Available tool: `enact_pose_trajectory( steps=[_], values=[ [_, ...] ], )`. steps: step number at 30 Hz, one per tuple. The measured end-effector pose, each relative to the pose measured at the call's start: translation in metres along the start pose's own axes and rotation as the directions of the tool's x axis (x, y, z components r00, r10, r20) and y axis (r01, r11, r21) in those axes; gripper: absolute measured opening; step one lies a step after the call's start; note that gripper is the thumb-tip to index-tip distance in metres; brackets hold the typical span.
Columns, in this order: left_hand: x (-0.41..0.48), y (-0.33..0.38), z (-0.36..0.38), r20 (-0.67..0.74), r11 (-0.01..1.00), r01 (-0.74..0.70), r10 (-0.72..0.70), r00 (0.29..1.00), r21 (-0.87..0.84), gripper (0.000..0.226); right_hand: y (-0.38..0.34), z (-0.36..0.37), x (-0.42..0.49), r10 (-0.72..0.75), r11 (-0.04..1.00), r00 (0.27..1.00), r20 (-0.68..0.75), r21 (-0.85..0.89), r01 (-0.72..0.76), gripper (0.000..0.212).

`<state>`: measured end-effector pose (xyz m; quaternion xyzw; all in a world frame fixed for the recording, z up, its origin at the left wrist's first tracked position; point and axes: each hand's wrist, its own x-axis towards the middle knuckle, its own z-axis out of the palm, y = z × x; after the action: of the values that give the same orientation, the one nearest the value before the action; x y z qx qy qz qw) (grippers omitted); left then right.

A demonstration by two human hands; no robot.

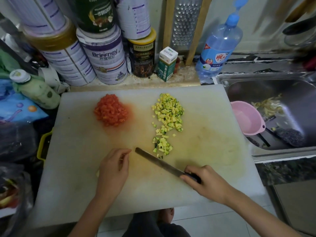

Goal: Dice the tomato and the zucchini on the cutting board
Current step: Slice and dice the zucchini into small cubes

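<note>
- My left hand point(113, 170) rests on the lower middle of the cutting board point(210, 147), fingers loosely curled and thumb and forefinger tips drawn close together; I cannot tell whether they pinch anything.
- My right hand point(208, 183), lower right of centre, grips the dark handle of the knife point(159, 162).
- The blade lies low over the board, angled up and left, its tip just right of my left fingertips.
- The diced tomato point(111, 111) sits in 1 red heap on the upper left of the board, with a wet pink stain around it.
- The diced zucchini point(168, 115) spreads in a loose pile at upper centre, well apart from the tomato.
- A smaller cluster of cubes point(162, 145) trails down to just above the blade.
- Stacked tins point(106, 60) stand behind the board at upper left, with a small carton point(167, 63) and a metal grater point(183, 23) to their right.
- A blue bottle point(220, 43) stands at upper right.
- The sink point(273, 86) at right holds a pink bowl point(248, 118).
</note>
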<state>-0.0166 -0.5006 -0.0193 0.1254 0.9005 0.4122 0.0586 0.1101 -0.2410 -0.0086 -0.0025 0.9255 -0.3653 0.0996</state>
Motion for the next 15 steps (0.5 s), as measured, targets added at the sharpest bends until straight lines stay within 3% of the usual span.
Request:
enact_pose_trajectory(
  steps=[7, 15],
  values=[
    [-0.004, -0.006, 0.001, 0.02, 0.999, 0.053, -0.053, 0.998, 0.002, 0.021, 0.026, -0.031, 0.041, 0.046, 0.998, 0.998, -0.052, -0.051, -0.048, 0.043],
    [0.043, 0.002, 0.008, 0.02, 0.996, -0.045, 0.047, 0.999, -0.081, 0.022, 0.039, -0.055, 0.082, -0.054, 0.93, 0.995, -0.084, -0.368, 0.019, 0.045]
  ],
)
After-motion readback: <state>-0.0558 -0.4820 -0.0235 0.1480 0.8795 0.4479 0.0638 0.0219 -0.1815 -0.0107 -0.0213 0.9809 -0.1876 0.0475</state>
